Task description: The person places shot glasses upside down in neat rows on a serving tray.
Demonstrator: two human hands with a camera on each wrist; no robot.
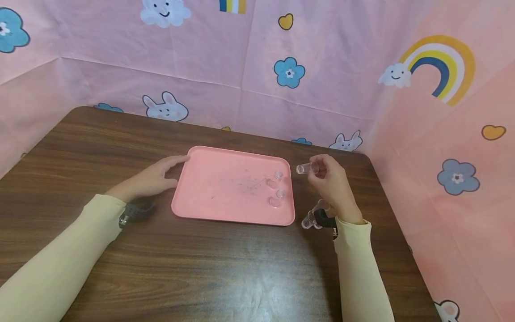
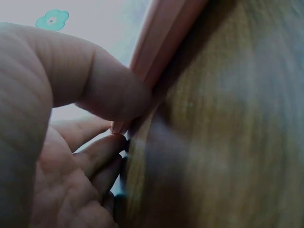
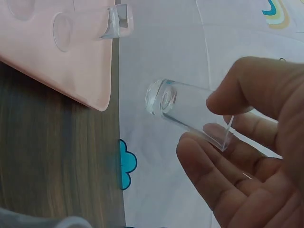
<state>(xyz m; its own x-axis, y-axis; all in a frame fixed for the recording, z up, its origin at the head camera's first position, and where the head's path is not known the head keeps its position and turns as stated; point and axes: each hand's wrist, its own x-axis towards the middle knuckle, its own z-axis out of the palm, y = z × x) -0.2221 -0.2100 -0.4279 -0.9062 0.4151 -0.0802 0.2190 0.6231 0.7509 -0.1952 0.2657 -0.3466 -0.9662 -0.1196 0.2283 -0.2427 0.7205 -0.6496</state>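
My right hand (image 1: pixel 333 183) is just past the tray's right edge. Its thumb and fingers pinch a small clear shot glass (image 3: pixel 187 107) near the rim, tilted with its thick base toward the tray. Two more clear glasses (image 1: pixel 272 184) stand upside down on the right part of the pink tray (image 1: pixel 213 179); one such glass (image 3: pixel 85 29) shows in the right wrist view. My left hand (image 1: pixel 150 179) is at the tray's left side, fingers spread, thumb and fingertips at the rim.
Other clear glasses (image 1: pixel 307 222) are grouped on the brown wooden table (image 1: pixel 209 268) by my right wrist, partly hidden by its dark strap (image 1: pixel 323 219). A pink printed cloth (image 1: pixel 241 67) hangs behind the table and along its right side.
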